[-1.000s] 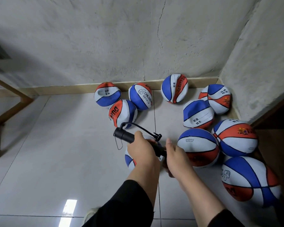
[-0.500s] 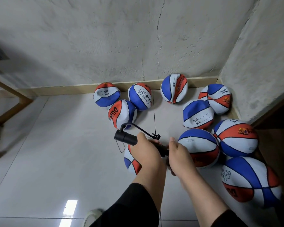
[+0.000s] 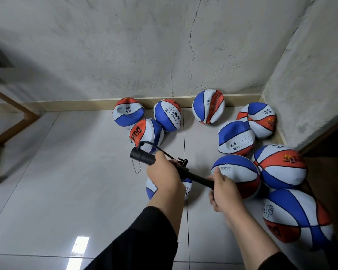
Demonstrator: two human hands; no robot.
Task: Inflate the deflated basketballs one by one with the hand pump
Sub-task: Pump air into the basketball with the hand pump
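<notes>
The floor [image 3: 62, 172] is pale glossy tile with thin grout lines, meeting a rough grey concrete wall [image 3: 125, 45] along a cream skirting [image 3: 76, 104]; a second concrete wall [image 3: 310, 75] closes the corner at the right. At the far left a wooden rail [image 3: 14, 121] angles down.

The hand pump [image 3: 164, 164] is held above the floor near the middle, its long axis running from upper left to lower right: the thick black barrel end points up-left toward the ball marked DUH [image 3: 146, 133], and the thin rod slants down-right. A black hose loops over the barrel to a clip by the rod. The left hand [image 3: 164, 178] is wrapped tight around the barrel. Under it lies a basketball [image 3: 187, 189], mostly hidden. The right hand [image 3: 225, 191] is clenched around the rod's lower end, the handle hidden in the fist, just before a round ball [image 3: 238, 172].

Other blue, white and orange balls sit along the skirting and right wall; one creased ball [image 3: 235, 138] is plainly sagging.
</notes>
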